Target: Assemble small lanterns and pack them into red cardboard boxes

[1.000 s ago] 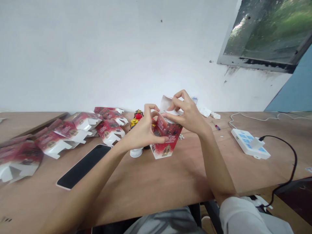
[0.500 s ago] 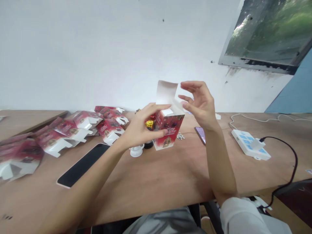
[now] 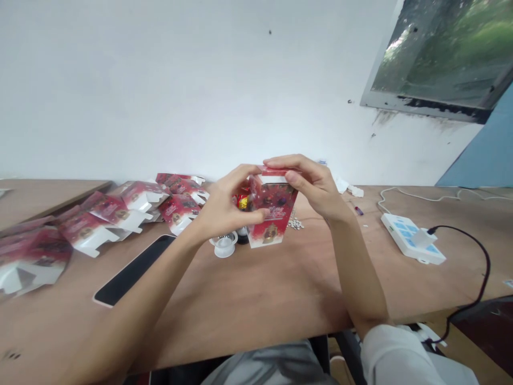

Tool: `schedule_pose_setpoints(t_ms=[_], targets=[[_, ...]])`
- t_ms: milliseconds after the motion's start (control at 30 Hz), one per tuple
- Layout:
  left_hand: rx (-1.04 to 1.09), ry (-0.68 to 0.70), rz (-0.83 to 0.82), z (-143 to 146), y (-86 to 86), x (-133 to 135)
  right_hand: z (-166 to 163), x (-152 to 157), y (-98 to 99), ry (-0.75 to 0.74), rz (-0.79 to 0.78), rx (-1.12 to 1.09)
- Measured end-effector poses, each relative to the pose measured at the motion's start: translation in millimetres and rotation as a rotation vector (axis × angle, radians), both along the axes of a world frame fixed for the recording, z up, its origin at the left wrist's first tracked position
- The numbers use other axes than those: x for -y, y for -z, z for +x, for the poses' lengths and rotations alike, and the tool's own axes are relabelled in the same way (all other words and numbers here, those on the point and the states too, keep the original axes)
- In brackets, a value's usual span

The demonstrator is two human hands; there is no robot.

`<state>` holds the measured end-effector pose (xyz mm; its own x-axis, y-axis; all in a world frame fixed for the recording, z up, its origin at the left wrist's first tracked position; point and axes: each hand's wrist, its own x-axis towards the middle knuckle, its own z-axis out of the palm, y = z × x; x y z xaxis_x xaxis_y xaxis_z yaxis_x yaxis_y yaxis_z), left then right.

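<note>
Both hands are on a red printed carton (image 3: 269, 216) in front of the person, above the table (image 3: 244, 315); whether its base touches the wood is hard to tell. The left hand (image 3: 234, 203) clasps the carton's side, its thumb flat against the front panel. The right hand (image 3: 315, 184) lies over the top, fingers spread along the lid (image 3: 276, 172) and thumb at its front edge, so the two together have the lid between them.

The main risk looks to be at the white tuck flap (image 3: 276, 179), a strip of which shows under the lid's edge. Pushed down off-square, it could catch on the front panel's rim and crease, or leave the lid cocked. Too hard a squeeze from the left hand might bow the thin walls and narrow the mouth. A sideways knock could reach the small white lantern (image 3: 224, 245) just beside the carton, or scatter the loose silvery discs (image 3: 295, 222) behind it.

The carton stands nearly upright, leaning a little, and seems narrower at its base. Its glossy red front carries dark ornaments, pale lettering too blurred to read and a golden lantern picture low down, fading to white along the bottom edge.
</note>
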<state>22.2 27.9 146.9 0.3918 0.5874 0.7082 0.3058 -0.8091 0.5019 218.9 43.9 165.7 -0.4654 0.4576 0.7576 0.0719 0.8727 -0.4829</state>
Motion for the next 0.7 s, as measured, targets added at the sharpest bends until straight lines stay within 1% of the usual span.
schedule_pose_setpoints(t_ms=[133,233,300,433,533,633,700], targets=[[0.092,0.054,-0.004,1.7,1.8,-1.5,-0.7,-4.9,0.9,0.033,0.109,-0.048],[0.148,0.075,-0.005,1.9,1.9,-3.2,2.4,-3.4,-0.5,0.047,0.18,0.002],[0.165,0.081,-0.005,0.4,0.7,-3.7,3.5,-0.3,-1.8,0.032,0.174,0.053],[0.172,0.056,0.008,-5.8,-3.2,-3.5,-1.8,2.3,0.1,0.039,0.097,0.096],[0.124,0.035,0.051,-12.3,-7.1,-2.0,-10.2,-1.5,6.7,0.056,0.117,0.055],[0.007,0.0,0.123,-18.5,-12.9,1.7,-18.2,-6.7,12.6,0.056,0.193,0.031],[-0.062,-0.031,0.158,-23.1,-18.6,4.3,-23.2,-11.3,11.3,0.079,0.25,0.038]])
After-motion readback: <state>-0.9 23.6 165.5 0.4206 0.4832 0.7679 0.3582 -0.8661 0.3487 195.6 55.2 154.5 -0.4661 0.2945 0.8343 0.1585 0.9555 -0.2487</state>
